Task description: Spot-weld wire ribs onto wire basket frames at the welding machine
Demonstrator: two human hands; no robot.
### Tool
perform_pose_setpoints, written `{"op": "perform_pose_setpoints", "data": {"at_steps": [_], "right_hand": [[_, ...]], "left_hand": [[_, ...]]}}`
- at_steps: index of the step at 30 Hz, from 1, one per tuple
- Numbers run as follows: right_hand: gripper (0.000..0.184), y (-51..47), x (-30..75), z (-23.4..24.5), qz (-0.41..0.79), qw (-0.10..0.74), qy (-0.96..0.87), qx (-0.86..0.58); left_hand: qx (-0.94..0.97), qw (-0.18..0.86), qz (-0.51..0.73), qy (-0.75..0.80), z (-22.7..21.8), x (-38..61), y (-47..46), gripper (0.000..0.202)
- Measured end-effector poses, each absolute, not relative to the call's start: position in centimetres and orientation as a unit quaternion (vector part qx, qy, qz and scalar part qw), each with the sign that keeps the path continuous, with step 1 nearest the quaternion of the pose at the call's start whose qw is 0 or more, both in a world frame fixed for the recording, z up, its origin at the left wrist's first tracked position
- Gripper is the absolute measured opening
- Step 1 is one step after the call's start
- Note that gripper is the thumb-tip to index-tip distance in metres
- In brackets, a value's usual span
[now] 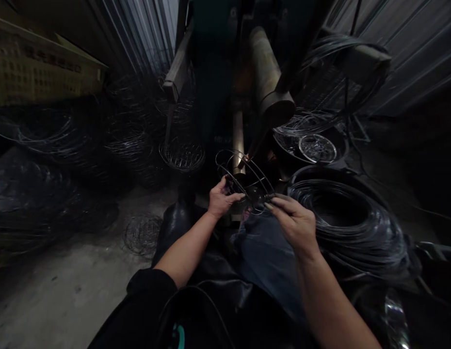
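A round wire frame (260, 170), made of thin metal rings joined by cross wires, is held up between my two hands in front of a machine. My left hand (221, 198) closes on its left side, thumb reaching along the wire. On the right, the fingers of my right hand (293, 218) pinch the frame's lower right edge. The frame's far part sits at the tip of the machine's lower rod (239, 145), beside a slanted copper-coloured tip (243, 161). Whether the wire touches either one, I cannot tell.
A thick cylinder (267, 72) juts out above the rod. At right are a big wire coil (356, 232) and a tub (342, 145) holding wire rings. Stacked wire frames (127, 140) stand at left under a yellow crate (47, 68); another wire frame (142, 234) lies on the floor.
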State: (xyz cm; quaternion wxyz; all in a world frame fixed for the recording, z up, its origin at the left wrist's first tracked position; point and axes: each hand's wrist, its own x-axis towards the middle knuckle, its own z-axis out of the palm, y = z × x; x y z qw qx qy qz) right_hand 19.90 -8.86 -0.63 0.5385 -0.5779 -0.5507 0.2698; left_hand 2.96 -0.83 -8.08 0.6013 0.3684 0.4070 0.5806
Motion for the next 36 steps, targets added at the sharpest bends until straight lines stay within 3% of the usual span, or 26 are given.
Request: {"op": "perform_pose_setpoints", "data": {"at_steps": [6,21,30,36], "right_hand": [[0.010,-6.4,19.2,0.7,0.240,0.530,-0.581,-0.569],[0.015,-3.6,18.5,2.9,0.225,0.487,-0.598,-0.595],[0.019,-9.1,19.3,1.7,0.218,0.533,-0.573,-0.584],[0.026,-10.2,18.9,1.8,0.176,0.566,-0.541,-0.597]], "left_hand": [[0.337,0.631,0.578,0.392,-7.7,2.9,-0.8,0.063],[0.314,0.633,0.579,0.407,-7.0,3.4,0.1,0.051],[0.328,0.644,0.555,0.412,-6.9,3.4,-1.1,0.052],[0.238,0.720,0.501,0.417,-5.6,2.7,-2.2,0.044]]}}
